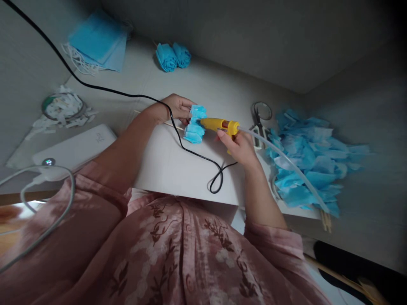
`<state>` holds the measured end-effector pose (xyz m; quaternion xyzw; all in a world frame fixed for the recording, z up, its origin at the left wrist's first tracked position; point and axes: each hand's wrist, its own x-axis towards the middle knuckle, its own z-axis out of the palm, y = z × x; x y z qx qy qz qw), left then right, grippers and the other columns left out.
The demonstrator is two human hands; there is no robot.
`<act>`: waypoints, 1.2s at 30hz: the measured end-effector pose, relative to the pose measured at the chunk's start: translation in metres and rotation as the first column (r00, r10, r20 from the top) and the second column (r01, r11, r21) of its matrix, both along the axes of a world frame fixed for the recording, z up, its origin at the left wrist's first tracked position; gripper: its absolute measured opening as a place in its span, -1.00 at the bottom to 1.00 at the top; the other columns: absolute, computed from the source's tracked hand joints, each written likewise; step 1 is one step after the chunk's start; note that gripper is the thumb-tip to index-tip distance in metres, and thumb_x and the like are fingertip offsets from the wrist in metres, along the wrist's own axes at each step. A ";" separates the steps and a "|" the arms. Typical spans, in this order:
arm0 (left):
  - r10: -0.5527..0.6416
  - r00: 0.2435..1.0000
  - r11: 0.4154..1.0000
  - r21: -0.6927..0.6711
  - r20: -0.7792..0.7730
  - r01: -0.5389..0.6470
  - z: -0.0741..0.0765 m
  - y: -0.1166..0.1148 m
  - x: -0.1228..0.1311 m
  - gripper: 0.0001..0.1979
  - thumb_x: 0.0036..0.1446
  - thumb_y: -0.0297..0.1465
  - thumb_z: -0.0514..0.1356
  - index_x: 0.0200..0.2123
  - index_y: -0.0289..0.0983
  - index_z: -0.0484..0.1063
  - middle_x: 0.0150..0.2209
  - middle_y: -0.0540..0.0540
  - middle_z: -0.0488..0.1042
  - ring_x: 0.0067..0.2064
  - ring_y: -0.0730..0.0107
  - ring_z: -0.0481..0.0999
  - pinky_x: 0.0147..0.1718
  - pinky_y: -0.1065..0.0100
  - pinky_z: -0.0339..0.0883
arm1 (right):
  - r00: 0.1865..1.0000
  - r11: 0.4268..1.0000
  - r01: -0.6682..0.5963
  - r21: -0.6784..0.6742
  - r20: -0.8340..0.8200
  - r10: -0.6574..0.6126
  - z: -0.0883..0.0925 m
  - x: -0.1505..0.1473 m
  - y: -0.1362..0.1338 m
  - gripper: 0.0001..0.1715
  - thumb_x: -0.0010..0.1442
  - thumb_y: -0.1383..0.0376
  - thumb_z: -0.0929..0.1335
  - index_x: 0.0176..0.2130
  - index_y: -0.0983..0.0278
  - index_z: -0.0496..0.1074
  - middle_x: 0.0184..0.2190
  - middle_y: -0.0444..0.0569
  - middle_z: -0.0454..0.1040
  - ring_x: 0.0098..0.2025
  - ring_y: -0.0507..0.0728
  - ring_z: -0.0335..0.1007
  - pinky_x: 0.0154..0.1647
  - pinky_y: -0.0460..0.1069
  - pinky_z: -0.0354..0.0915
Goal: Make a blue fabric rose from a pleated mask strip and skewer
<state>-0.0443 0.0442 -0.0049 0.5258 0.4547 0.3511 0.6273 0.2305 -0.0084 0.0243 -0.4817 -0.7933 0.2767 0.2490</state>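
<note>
Over the white table, my left hand is closed on a gathered blue fabric flower, with a thin wooden stick reaching out to its left. My right hand grips a yellow glue gun from the right side. The gun's nozzle meets the middle of the blue fabric; whether it touches is too small to tell. A long translucent glue stick sticks out of the gun's back end.
Blue masks and two blue rolled flowers lie at the back. Scissors and blue scraps are right. A bowl of white strips and a white power bank are left. A black cable crosses my left wrist.
</note>
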 end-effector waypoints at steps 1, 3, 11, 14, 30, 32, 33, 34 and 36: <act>0.006 1.000 1.000 -0.002 -0.012 -0.006 0.001 0.000 0.000 -0.70 0.11 -0.56 0.41 -0.05 -0.33 0.64 -0.37 -0.02 0.66 -0.36 0.38 0.60 -0.17 0.27 0.49 | 1.000 1.000 0.003 0.001 0.000 -0.003 0.000 0.000 0.000 -0.34 0.32 -0.23 0.26 -0.29 0.22 0.61 -0.35 0.00 0.63 -0.27 0.21 0.56 -0.23 0.06 0.39; 0.019 0.999 1.000 -0.022 -0.042 -0.020 0.002 -0.001 0.001 -0.69 0.13 -0.55 0.40 -0.03 -0.30 0.63 -0.36 0.00 0.67 -0.32 0.36 0.57 -0.08 0.18 0.48 | 1.000 1.000 0.015 0.002 0.008 -0.015 0.001 0.000 0.000 -0.34 0.32 -0.22 0.26 -0.32 0.23 0.61 -0.41 -0.01 0.60 -0.29 0.20 0.55 -0.25 0.05 0.38; 0.029 0.999 0.999 -0.044 -0.016 -0.029 0.003 -0.003 0.002 -0.64 0.19 -0.68 0.24 0.04 -0.35 0.56 -0.41 0.03 0.66 -0.38 0.44 0.49 -0.11 0.22 0.47 | 0.999 0.999 0.033 0.021 -0.013 -0.033 0.003 0.007 0.004 -0.25 0.27 -0.30 0.25 -0.41 0.23 0.60 -0.43 0.00 0.58 -0.39 0.15 0.44 -0.32 0.04 0.34; 0.049 0.998 0.997 -0.056 -0.027 -0.051 0.006 -0.005 0.004 -0.62 0.21 -0.72 0.21 0.07 -0.40 0.54 -0.41 0.01 0.65 -0.37 0.42 0.52 -0.05 0.14 0.46 | 0.999 1.000 0.026 0.015 -0.033 -0.026 0.005 0.008 0.003 -0.22 0.27 -0.32 0.24 -0.42 0.23 0.61 -0.47 -0.01 0.55 -0.46 0.12 0.37 -0.39 0.03 0.28; -0.032 0.999 0.997 0.062 -0.022 0.034 -0.010 0.006 -0.006 -0.62 0.11 -0.53 0.39 0.03 -0.36 0.63 -0.33 -0.08 0.65 -0.26 0.30 0.67 -0.16 0.31 0.50 | 1.000 0.999 0.028 -0.039 -0.007 -0.028 0.000 -0.003 -0.001 -0.19 0.27 -0.35 0.23 -0.35 0.26 0.61 -0.45 -0.02 0.51 -0.40 0.12 0.39 -0.27 0.04 0.31; -0.034 0.999 0.996 0.076 -0.018 0.035 -0.014 0.008 -0.007 -0.62 0.08 -0.52 0.41 0.01 -0.33 0.64 -0.34 -0.06 0.64 -0.23 0.28 0.68 -0.17 0.34 0.51 | 0.999 0.999 0.019 -0.039 -0.036 -0.020 0.000 -0.001 -0.001 -0.19 0.27 -0.35 0.24 -0.35 0.26 0.61 -0.44 -0.01 0.52 -0.40 0.11 0.39 -0.29 0.03 0.31; -0.033 0.999 0.997 0.076 -0.019 0.034 -0.015 0.008 -0.007 -0.62 0.07 -0.52 0.41 0.00 -0.33 0.64 -0.34 -0.06 0.64 -0.22 0.27 0.68 -0.16 0.34 0.52 | 0.999 0.999 0.016 -0.036 -0.051 -0.018 0.000 -0.001 0.000 -0.18 0.27 -0.35 0.24 -0.36 0.26 0.61 -0.43 0.00 0.52 -0.40 0.12 0.39 -0.29 0.03 0.31; -0.031 0.999 0.997 0.076 -0.021 0.033 -0.015 0.009 -0.007 -0.62 0.07 -0.51 0.41 0.00 -0.33 0.64 -0.34 -0.06 0.64 -0.21 0.26 0.69 -0.16 0.34 0.53 | 0.998 0.999 0.014 -0.034 -0.063 -0.016 0.000 -0.001 0.000 -0.18 0.26 -0.36 0.24 -0.36 0.27 0.61 -0.42 0.00 0.53 -0.39 0.12 0.40 -0.30 0.03 0.31; -0.033 0.999 0.996 0.080 -0.021 0.035 -0.015 0.009 -0.007 -0.62 0.08 -0.50 0.41 0.01 -0.33 0.64 -0.33 -0.06 0.64 -0.19 0.24 0.70 -0.15 0.33 0.54 | 0.997 0.999 0.015 -0.028 -0.075 -0.017 0.000 0.000 0.001 -0.17 0.26 -0.36 0.24 -0.37 0.27 0.61 -0.42 0.01 0.53 -0.39 0.12 0.40 -0.30 0.03 0.31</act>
